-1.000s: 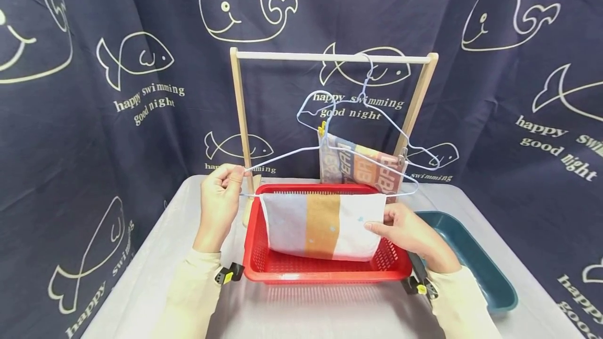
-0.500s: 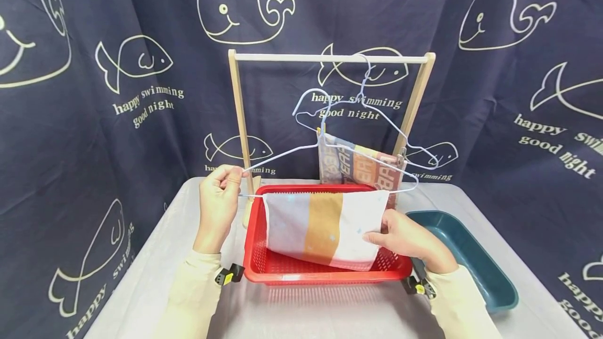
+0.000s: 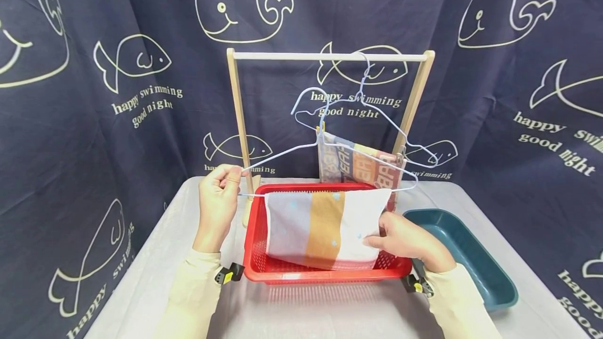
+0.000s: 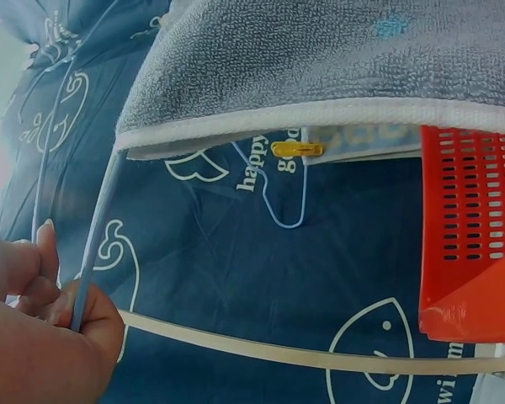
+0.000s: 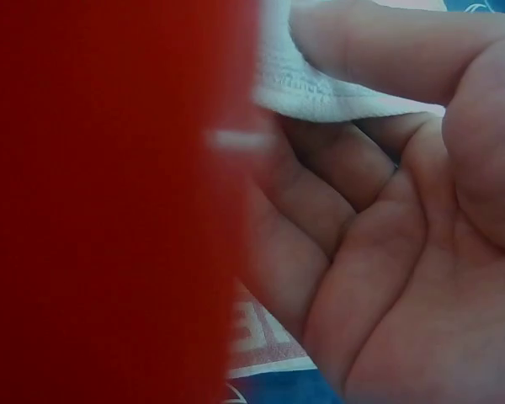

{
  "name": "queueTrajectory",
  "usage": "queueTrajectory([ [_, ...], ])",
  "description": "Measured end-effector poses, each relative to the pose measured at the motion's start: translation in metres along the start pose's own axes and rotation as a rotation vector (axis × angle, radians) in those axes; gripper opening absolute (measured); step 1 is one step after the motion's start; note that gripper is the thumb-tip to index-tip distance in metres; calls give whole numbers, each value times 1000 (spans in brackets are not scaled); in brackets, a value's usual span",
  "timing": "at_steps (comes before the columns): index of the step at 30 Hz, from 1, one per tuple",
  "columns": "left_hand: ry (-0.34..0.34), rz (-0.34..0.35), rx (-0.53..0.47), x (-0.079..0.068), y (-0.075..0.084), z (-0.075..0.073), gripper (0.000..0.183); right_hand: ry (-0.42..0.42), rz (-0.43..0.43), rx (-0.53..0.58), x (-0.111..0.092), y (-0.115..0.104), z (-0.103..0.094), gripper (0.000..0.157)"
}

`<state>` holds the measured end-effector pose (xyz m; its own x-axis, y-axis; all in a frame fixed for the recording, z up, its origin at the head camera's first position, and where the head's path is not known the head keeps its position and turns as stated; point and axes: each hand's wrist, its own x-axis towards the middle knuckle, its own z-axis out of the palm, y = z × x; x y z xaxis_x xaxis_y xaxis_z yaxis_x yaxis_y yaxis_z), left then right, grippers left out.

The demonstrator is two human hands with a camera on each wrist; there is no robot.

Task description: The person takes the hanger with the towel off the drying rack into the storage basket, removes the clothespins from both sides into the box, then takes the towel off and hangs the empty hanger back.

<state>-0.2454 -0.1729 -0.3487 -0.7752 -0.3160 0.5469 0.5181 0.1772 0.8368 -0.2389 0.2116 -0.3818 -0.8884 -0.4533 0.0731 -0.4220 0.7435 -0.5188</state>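
Observation:
My left hand (image 3: 220, 192) pinches the left end of a light blue wire hanger (image 3: 287, 151), whose hook points up. Over the hanger's bottom bar drapes a small towel (image 3: 325, 229) with grey, mustard and white bands and little blue stars. My right hand (image 3: 407, 237) holds that towel at its right edge, thumb in front and fingers behind. In the right wrist view the thumb lies on the white terry cloth (image 5: 299, 84), and red plastic covers the left half. Seen from the left wrist, the hanger's wire (image 4: 98, 227) runs between thumb and fingers.
Beneath the towel stands a red perforated basket (image 3: 330, 277). Behind it, a wooden rack (image 3: 301, 57) carries another blue hanger (image 3: 388, 122) with a lettered towel (image 3: 365, 166), fastened by a yellow clip (image 4: 297, 149). A teal tray (image 3: 499, 276) lies at the right.
My right hand has moved slightly down, drawing the towel's lower right part lower over the basket. The towel has shifted a little to the right along the bar. My left hand keeps its grip.

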Motion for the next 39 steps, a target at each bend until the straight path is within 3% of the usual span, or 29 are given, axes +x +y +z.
queueTrajectory([
  [7,-15,-5,-18,-1,2,0,19,0,17,12,1,2,-2,34],
  [12,-14,-11,-35,0,3,1,19,7,22,134,4,7,-6,18],
  [23,-5,-11,-33,1,3,2,18,153,113,409,5,3,-10,28],
  [31,-20,0,-43,0,3,1,21,189,29,605,10,2,-4,33],
  [39,-34,0,-32,-1,2,1,22,187,7,638,10,1,-2,32],
])
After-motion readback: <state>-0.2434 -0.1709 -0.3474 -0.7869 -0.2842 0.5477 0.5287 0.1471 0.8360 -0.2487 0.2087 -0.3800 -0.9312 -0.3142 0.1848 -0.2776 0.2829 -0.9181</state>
